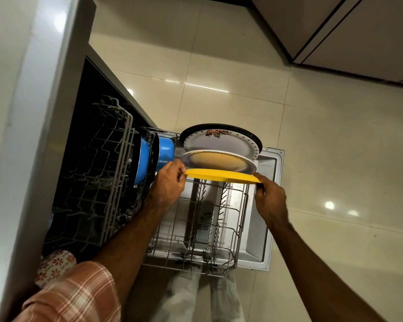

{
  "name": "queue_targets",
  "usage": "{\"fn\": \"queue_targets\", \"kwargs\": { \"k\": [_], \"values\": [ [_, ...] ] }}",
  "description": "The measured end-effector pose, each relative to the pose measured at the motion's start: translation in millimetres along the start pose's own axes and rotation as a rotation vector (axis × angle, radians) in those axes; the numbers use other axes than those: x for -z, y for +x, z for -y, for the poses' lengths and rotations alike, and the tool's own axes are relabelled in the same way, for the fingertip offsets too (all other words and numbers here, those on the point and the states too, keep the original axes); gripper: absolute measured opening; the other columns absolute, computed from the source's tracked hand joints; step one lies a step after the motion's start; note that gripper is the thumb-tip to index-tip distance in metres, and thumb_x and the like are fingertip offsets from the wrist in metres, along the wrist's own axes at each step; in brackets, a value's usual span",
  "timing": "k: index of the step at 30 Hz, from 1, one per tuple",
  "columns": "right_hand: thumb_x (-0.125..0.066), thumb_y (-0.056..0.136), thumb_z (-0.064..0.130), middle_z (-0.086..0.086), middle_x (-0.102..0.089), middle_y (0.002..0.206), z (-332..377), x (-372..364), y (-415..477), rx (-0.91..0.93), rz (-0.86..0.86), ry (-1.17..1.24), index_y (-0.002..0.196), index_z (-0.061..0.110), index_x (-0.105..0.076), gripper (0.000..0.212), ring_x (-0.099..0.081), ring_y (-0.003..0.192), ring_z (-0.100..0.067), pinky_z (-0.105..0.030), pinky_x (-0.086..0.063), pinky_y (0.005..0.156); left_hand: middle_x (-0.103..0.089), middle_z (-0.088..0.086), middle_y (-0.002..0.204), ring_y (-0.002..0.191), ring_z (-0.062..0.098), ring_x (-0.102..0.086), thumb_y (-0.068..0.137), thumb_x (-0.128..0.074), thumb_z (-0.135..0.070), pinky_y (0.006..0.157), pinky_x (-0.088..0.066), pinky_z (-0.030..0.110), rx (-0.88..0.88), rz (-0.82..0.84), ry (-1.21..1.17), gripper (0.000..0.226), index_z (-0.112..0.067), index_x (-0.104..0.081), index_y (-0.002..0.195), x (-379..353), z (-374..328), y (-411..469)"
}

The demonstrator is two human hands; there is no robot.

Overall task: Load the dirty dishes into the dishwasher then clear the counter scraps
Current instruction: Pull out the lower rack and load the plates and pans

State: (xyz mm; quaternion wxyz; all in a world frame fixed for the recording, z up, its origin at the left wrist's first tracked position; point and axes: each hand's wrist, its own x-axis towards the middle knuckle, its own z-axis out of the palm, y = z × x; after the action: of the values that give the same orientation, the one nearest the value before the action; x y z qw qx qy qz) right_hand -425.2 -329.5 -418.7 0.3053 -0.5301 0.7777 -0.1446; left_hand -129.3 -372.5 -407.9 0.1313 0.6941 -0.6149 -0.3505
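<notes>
A yellow plate (221, 175) stands on edge over the pulled-out lower rack (240, 219) of the open dishwasher. My left hand (169, 182) pinches its left rim and my right hand (269, 196) grips its right rim. Just behind it stand a plate with a yellow centre and dark patterned border (216, 160), then a white flowered plate (221, 141), then a black round pan (254, 135). Blue pots (165, 152) sit at the rack's far left corner.
The upper wire rack (107, 159) sticks out at the left under the grey counter edge (40, 89). A red-flowered white dish (56, 266) peeks out at lower left. The dishwasher door (268, 205) lies open over beige floor tiles (335, 159); cabinets stand at top right.
</notes>
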Motion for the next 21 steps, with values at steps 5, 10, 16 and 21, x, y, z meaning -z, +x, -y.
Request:
{"fn": "queue_targets", "kwargs": {
  "k": [5,10,16,21],
  "values": [
    [-0.051,0.103,0.001,-0.015,-0.074,0.103,-4,-8,6,-0.048,0.065,0.009,0.137,0.015,-0.066,0.039,-0.067,0.087,-0.031,-0.034,-0.052,0.085,-0.059,-0.004,0.102,0.087,0.009,-0.061,0.094,-0.065,-0.009,0.077,-0.054,0.023,0.082,0.077,-0.002,0.016,-0.02,-0.057,0.103,-13,6,0],
    [-0.053,0.104,0.004,-0.017,-0.068,0.13,-4,-11,6,-0.155,0.209,0.014,0.146,0.012,-0.056,0.043,-0.064,0.115,-0.038,-0.039,-0.049,0.1,-0.06,0.006,0.131,0.12,0.017,-0.06,0.095,-0.061,-0.001,0.105,-0.05,0.032,0.214,0.221,-0.067,0.044,-0.014,-0.052,0.137,-23,3,-3],
    [-0.057,0.102,0.005,-0.019,-0.06,0.143,7,-4,-10,-0.17,0.29,0.056,0.159,0.013,-0.036,0.061,-0.06,0.126,-0.036,-0.04,-0.047,0.104,-0.021,0.004,0.166,0.152,0.023,-0.025,0.094,-0.064,-0.003,0.123,-0.024,0.038,0.269,0.372,0.023,0.088,-0.022,-0.011,0.162,-27,-9,-14],
    [-0.057,0.102,0.009,-0.017,-0.053,0.151,29,21,-38,-0.032,0.294,0.081,0.157,0.005,-0.036,0.058,-0.051,0.137,-0.035,-0.028,-0.033,0.109,-0.001,0.005,0.17,0.156,0.024,-0.009,0.094,-0.066,-0.01,0.125,-0.018,0.04,0.266,0.37,0.082,0.096,-0.019,0.001,0.162,-13,-30,-27]
  ]
}}
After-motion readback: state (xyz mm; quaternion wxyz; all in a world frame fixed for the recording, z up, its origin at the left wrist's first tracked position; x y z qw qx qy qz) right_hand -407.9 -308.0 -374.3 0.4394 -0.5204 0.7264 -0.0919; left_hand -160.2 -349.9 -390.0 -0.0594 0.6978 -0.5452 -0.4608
